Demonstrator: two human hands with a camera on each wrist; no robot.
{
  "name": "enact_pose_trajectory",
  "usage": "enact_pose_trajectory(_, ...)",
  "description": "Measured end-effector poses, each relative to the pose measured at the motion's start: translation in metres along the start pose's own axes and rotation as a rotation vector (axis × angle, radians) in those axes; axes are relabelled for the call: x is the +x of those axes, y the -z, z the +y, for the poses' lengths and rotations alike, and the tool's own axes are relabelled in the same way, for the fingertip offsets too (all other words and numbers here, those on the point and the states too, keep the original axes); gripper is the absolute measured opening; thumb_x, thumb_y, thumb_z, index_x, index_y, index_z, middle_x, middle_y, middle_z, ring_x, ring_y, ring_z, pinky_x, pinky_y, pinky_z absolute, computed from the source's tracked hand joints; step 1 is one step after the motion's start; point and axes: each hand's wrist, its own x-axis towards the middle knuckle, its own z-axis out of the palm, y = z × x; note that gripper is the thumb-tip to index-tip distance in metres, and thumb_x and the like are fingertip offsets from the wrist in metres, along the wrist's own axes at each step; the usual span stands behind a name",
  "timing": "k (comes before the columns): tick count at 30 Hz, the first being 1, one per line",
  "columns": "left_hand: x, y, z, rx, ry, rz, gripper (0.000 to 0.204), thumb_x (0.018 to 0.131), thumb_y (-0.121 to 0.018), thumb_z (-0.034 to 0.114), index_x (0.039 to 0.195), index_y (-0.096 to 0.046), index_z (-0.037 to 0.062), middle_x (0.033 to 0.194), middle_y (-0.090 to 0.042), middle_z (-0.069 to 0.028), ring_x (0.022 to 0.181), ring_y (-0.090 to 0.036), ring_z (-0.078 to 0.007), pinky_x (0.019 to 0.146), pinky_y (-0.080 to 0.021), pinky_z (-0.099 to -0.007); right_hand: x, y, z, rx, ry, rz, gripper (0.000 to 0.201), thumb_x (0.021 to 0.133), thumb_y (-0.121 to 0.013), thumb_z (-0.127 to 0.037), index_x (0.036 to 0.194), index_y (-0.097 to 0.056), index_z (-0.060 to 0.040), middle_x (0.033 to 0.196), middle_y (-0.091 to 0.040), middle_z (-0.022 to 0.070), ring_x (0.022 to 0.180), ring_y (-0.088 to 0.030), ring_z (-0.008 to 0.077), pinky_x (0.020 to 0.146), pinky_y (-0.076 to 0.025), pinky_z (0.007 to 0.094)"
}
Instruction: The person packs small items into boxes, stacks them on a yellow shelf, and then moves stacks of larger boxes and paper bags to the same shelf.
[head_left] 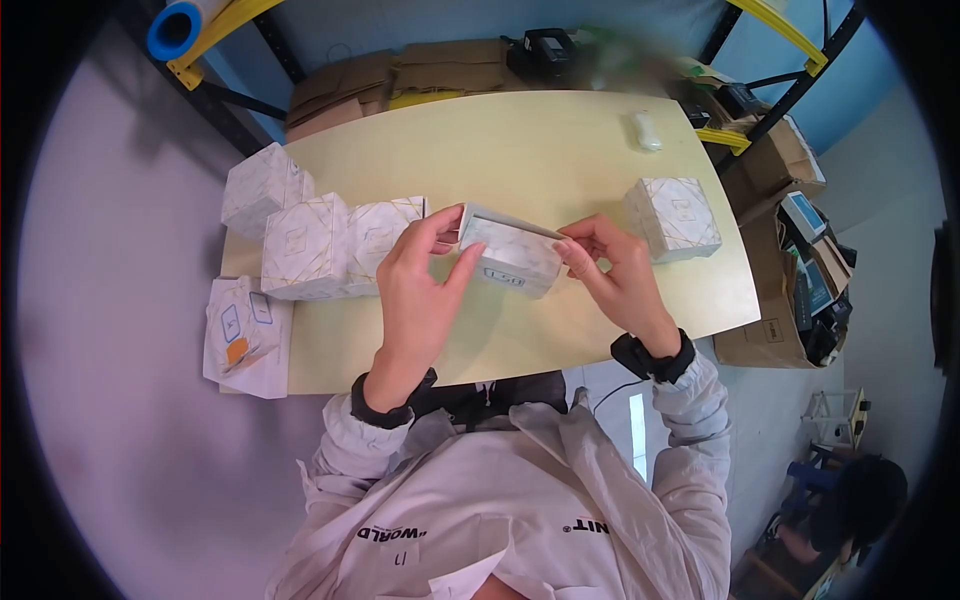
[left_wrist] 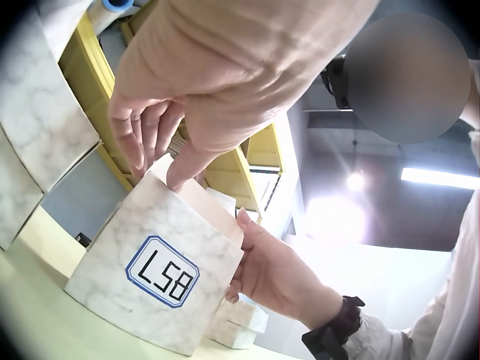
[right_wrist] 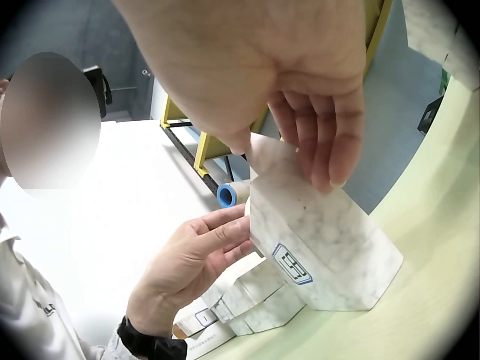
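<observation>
A white marbled box with a blue-framed label reading L58 is between both hands over the middle of the table. In the left wrist view the box has its upper side open. My left hand pinches its left top edge, thumb on the near wall and fingers behind. My right hand pinches the right top corner between thumb and fingers. In the right wrist view, the right hand's fingers lie along the box's side, and the left hand holds the far end.
Several marbled boxes stand at the table's left, beside a plastic-wrapped packet on white paper. Another box stands at the right, with a small white object behind it. A carton of items is right of the table.
</observation>
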Motion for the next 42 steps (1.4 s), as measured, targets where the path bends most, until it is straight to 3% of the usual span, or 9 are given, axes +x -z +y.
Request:
enact_pose_trajectory(4, -0.0007, -0.0015, -0.0003, -0.006, 0.004, 0.012, 0.041, 0.09, -0.086, 0.003, 0.13, -0.075, 0.0011, 0.112, -0.08, -0.0124, 0.1, -0.075, -0.0191, 0.087, -0.059, -0.0319, 0.0, -0.0016, 0.0017, 0.006, -0.01, -0.006, 0.023, 0.108, -0.073, -0.016, 0.111, -0.07, 0.0068, 0.088, -0.074, 0.0077, 0.077, -0.07, 0.0113, 0.067, -0.058, 0.0273)
enact_pose_trajectory(6, -0.001, -0.0022, -0.0003, 0.011, -0.009, 0.024, 0.041, 0.09, -0.086, 0.002, 0.13, -0.075, 0.0016, 0.112, -0.08, -0.012, 0.099, -0.075, -0.0187, 0.086, -0.058, -0.0315, 0.0003, -0.0056, 0.0045, 0.052, 0.029, 0.071, 0.025, 0.103, -0.08, -0.019, 0.107, -0.072, 0.0052, 0.078, -0.074, 0.0099, 0.064, -0.065, 0.0126, 0.06, -0.05, 0.0283)
enact_pose_trajectory(10, -0.0012, -0.002, 0.0008, 0.021, -0.026, 0.028, 0.041, 0.09, -0.085, 0.0, 0.13, -0.075, 0.0018, 0.112, -0.08, -0.0118, 0.099, -0.075, -0.0182, 0.086, -0.058, -0.0311, 0.0003, -0.0028, 0.0011, 0.043, 0.024, 0.064, 0.025, 0.103, -0.08, -0.019, 0.107, -0.072, 0.0053, 0.078, -0.074, 0.01, 0.064, -0.065, 0.0129, 0.06, -0.05, 0.0286)
enact_pose_trajectory(12, -0.0016, -0.0017, 0.0013, 0.027, -0.035, 0.034, 0.041, 0.09, -0.085, 0.0, 0.13, -0.075, 0.0014, 0.113, -0.08, -0.0121, 0.098, -0.075, -0.0181, 0.085, -0.058, -0.0308, -0.0003, 0.0005, 0.0004, 0.003, -0.023, -0.007, 0.024, 0.108, -0.073, -0.017, 0.11, -0.07, 0.0067, 0.086, -0.073, 0.0071, 0.076, -0.07, 0.0104, 0.066, -0.057, 0.0266)
enact_pose_trajectory(22, 0.0011, -0.0055, -0.0048, -0.028, -0.025, 0.054, 0.032, 0.096, -0.076, -0.006, 0.127, -0.076, -0.001, 0.11, -0.081, -0.0129, 0.094, -0.076, -0.0168, 0.081, -0.06, -0.0295, -0.0011, -0.0008, 0.0, -0.002, -0.014, -0.001, 0.025, 0.107, -0.075, -0.017, 0.11, -0.069, 0.0068, 0.086, -0.073, 0.0073, 0.075, -0.07, 0.0104, 0.066, -0.056, 0.0258)
enact_pose_trajectory(24, 0.0014, -0.0071, -0.0056, -0.024, -0.069, 0.101, 0.03, 0.095, -0.078, -0.003, 0.124, -0.076, 0.002, 0.1, -0.079, -0.0116, 0.082, -0.076, -0.0188, 0.076, -0.06, -0.0312, -0.001, -0.0041, 0.0024, 0.036, 0.023, 0.066, 0.025, 0.103, -0.081, -0.018, 0.106, -0.071, 0.005, 0.078, -0.074, 0.0095, 0.064, -0.065, 0.0126, 0.06, -0.05, 0.0282)
enact_pose_trajectory(37, 0.0016, -0.0065, -0.0032, -0.054, -0.071, 0.123, 0.027, 0.096, -0.077, -0.003, 0.122, -0.077, 0.0015, 0.102, -0.08, -0.0113, 0.084, -0.077, -0.017, 0.074, -0.06, -0.03, -0.001, -0.0046, 0.0003, 0.039, 0.037, 0.073, 0.026, 0.102, -0.082, -0.019, 0.106, -0.072, 0.0049, 0.078, -0.074, 0.0093, 0.065, -0.066, 0.0121, 0.06, -0.051, 0.0278)
enact_pose_trajectory(42, -0.0034, -0.0028, -0.0075, -0.029, -0.023, 0.046, 0.034, 0.096, -0.074, -0.005, 0.13, -0.074, 0.0021, 0.111, -0.078, -0.012, 0.084, -0.076, -0.0177, 0.077, -0.061, -0.0309, -0.0006, -0.0048, -0.0005, 0.032, 0.044, 0.064, 0.028, 0.102, -0.082, -0.02, 0.107, -0.071, 0.0048, 0.078, -0.073, 0.0088, 0.065, -0.066, 0.012, 0.06, -0.051, 0.0279)
